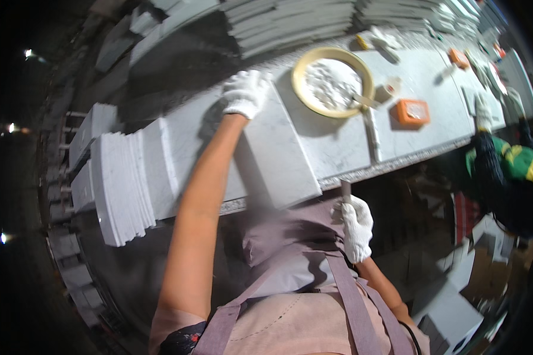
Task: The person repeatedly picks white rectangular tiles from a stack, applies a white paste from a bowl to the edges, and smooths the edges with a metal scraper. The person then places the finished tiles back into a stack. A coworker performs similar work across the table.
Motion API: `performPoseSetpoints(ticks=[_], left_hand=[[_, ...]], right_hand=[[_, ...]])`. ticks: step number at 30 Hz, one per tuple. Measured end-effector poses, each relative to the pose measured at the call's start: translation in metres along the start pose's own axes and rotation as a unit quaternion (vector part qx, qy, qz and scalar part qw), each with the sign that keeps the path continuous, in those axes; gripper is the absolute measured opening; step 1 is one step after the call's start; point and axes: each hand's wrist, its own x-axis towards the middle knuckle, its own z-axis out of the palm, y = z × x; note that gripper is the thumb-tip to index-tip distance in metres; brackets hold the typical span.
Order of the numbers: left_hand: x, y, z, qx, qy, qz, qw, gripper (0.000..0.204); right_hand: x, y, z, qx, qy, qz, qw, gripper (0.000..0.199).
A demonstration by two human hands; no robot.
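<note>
A pale grey-veined marble tile [281,155] lies across the worktable in front of me, its near end reaching the table's front edge. My left hand [247,93], in a white knitted glove, grips the tile at its far end, with the fingers bent over the edge. A shadow runs along the tile's left side. My right hand [356,228], also gloved, is closed around a flat, narrow grey scraper-like strip [346,190] just off the front edge, near the tile's near right corner. The strip points away from me; its lower part is hidden in the glove.
Right of the tile stands a yellow bowl [298,94] of white lumpy material with a spatula [367,102]. An orange box [413,112] and a small cup [392,87] sit beyond. Stacked tiles [121,183] stand left, more behind. A co-worker's gloved hand [483,112] is at far right.
</note>
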Motion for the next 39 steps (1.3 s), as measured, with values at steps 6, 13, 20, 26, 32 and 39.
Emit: performPoseSetpoints(ticks=[6,13,20,26,32,39], left_hand=[[-0.012,0.001,-0.011,-0.024,-0.009,0.009,1.0,0.056],[-0.025,-0.006,0.004,-0.008,0.077,0.084,0.993,0.051],[-0.074,0.0,0.03,-0.038,0.242,0.216,0.945,0.07],[-0.225,0.046,0.019,-0.033,0.076,0.375,0.924,0.087],[-0.243,0.073,-0.019,-0.29,0.003,0.447,0.846,0.051],[-0.2,0.117,-0.031,-0.353,0.044,0.362,0.862,0.019]], right_hand=[[0.007,0.001,0.002,-0.009,-0.021,-0.057,0.998,0.028],[0.018,0.0,0.003,0.004,-0.025,-0.038,0.999,0.027],[0.025,-0.008,0.005,0.026,-0.016,-0.024,0.999,0.029],[0.039,-0.022,0.001,-0.003,0.017,-0.003,1.0,0.029],[0.047,-0.034,-0.008,0.036,0.065,-0.056,0.996,0.025],[0.044,-0.036,-0.042,0.094,0.113,-0.047,0.988,0.027]])
